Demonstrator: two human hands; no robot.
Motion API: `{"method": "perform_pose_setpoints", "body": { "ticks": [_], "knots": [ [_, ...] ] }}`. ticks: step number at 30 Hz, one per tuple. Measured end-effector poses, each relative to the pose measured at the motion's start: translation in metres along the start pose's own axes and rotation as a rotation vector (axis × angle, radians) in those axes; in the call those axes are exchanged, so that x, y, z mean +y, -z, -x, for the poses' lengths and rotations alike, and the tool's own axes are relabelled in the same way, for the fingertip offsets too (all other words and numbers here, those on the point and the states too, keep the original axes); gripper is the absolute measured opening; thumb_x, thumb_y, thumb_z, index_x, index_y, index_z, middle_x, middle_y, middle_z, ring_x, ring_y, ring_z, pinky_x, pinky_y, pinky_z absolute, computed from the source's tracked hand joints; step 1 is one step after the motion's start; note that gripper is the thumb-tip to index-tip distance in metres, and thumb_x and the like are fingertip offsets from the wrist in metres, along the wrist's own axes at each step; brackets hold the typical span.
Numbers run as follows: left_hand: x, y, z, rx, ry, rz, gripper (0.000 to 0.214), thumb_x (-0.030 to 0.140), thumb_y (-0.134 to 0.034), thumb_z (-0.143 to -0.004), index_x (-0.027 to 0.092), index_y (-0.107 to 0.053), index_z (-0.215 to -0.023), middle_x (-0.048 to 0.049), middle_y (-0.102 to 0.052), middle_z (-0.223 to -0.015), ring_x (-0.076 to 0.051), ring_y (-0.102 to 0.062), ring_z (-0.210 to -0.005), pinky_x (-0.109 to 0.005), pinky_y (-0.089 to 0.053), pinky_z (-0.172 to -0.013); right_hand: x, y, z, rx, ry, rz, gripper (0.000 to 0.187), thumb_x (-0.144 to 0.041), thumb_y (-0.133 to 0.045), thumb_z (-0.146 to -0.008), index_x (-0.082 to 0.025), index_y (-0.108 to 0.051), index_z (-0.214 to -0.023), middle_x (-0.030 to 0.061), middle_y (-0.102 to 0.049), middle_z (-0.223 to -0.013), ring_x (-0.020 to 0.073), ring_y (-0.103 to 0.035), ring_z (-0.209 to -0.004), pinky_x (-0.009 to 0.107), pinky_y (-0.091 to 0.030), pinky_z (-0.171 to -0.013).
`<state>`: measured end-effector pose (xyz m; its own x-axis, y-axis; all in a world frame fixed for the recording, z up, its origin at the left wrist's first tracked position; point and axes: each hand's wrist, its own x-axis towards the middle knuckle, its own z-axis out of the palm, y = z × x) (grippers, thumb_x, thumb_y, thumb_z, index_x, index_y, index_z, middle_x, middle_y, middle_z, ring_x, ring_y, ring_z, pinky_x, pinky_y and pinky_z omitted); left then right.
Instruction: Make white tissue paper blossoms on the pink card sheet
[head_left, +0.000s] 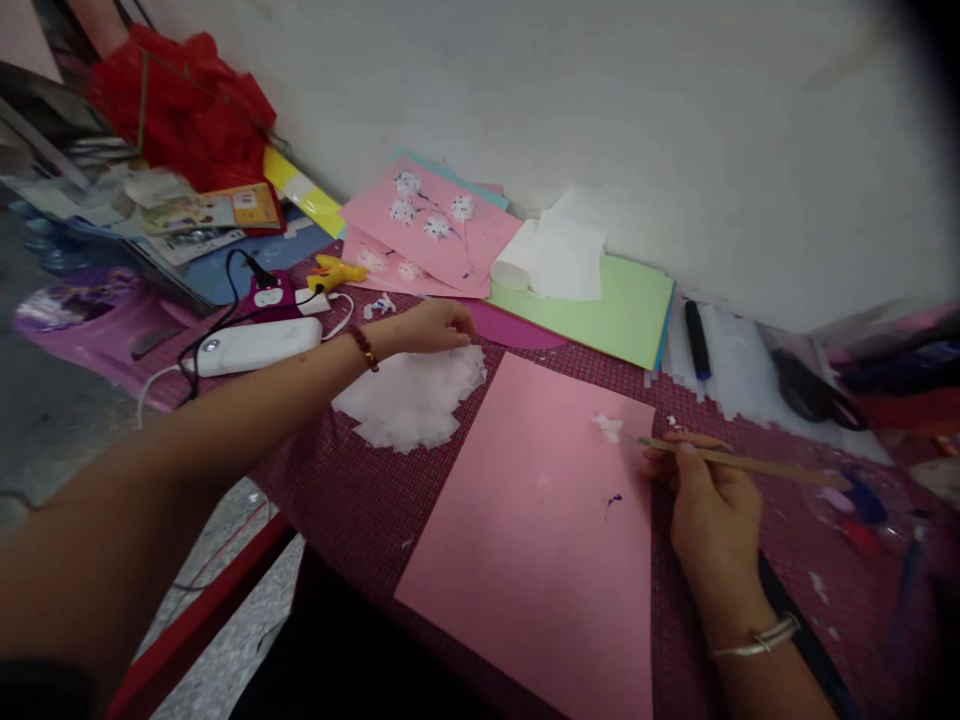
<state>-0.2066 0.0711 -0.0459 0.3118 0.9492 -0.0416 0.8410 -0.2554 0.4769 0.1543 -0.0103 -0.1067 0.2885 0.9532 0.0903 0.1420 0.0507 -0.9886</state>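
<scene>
My left hand [439, 326] is over the far edge of a pile of white tissue paper pieces [412, 395], fingers curled together; whether a piece is between them is hidden. In my right hand [709, 500] is a thin wooden stick [739, 459], gripped between thumb and fingers. Its tip points left, close to a small white tissue tuft [609, 429] on a pink sheet of paper [525, 560]. A small dark purple paint mark [614, 498] shows on the sheet below the tuft.
Pink sheets with white tissue flowers [450, 240] lie against the wall. Beside them are a white tissue roll [551, 250] and green paper [630, 310]. A white power bank [259, 346] with cables lies left, and a dark marker [696, 340] right.
</scene>
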Motion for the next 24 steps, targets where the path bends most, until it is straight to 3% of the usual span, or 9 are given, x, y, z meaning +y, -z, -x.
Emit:
{"method": "perform_pose_setpoints", "body": {
  "ticks": [9,18,21,24],
  "knots": [
    [0.006,-0.006,-0.009,-0.12,0.114,0.166,0.017,0.023,-0.056,-0.067,0.012,-0.067,-0.075,-0.0029,-0.062,-0.066,-0.01,-0.05,-0.057,-0.022,-0.036,-0.055,0.002,0.002,0.0,-0.028,0.012,-0.014,0.022,-0.039,-0.061,-0.079,-0.018,-0.062,-0.084,0.0005,-0.063,-0.069,0.014,-0.057,-0.055,0.031,-0.049,-0.057],
    [0.03,0.006,-0.004,-0.06,0.143,0.099,0.009,0.019,-0.052,-0.072,0.013,-0.059,-0.072,-0.0002,-0.053,-0.062,-0.009,-0.043,-0.054,-0.023,-0.031,-0.052,0.003,0.001,-0.001,-0.054,0.023,-0.048,0.022,-0.039,-0.061,-0.08,-0.018,-0.061,-0.085,-0.0008,-0.063,-0.069,0.0127,-0.056,-0.055,0.028,-0.047,-0.056],
    [0.047,0.004,-0.005,0.015,0.055,0.047,0.011,0.019,-0.052,-0.076,0.013,-0.06,-0.072,-0.0017,-0.055,-0.066,-0.011,-0.046,-0.06,-0.025,-0.036,-0.058,0.003,0.0,-0.001,-0.051,0.03,-0.025,0.022,-0.04,-0.06,-0.081,-0.018,-0.061,-0.085,-0.001,-0.062,-0.069,0.0124,-0.056,-0.054,0.027,-0.046,-0.054],
    [0.074,-0.011,-0.01,0.166,-0.145,-0.08,0.012,0.017,-0.054,-0.078,0.013,-0.06,-0.069,-0.0062,-0.059,-0.077,-0.016,-0.051,-0.076,-0.03,-0.04,-0.073,0.001,-0.001,-0.001,-0.057,0.041,-0.032,0.023,-0.04,-0.058,-0.082,-0.018,-0.059,-0.086,-0.0013,-0.062,-0.068,0.0123,-0.056,-0.054,0.027,-0.046,-0.055]
  ]
}}
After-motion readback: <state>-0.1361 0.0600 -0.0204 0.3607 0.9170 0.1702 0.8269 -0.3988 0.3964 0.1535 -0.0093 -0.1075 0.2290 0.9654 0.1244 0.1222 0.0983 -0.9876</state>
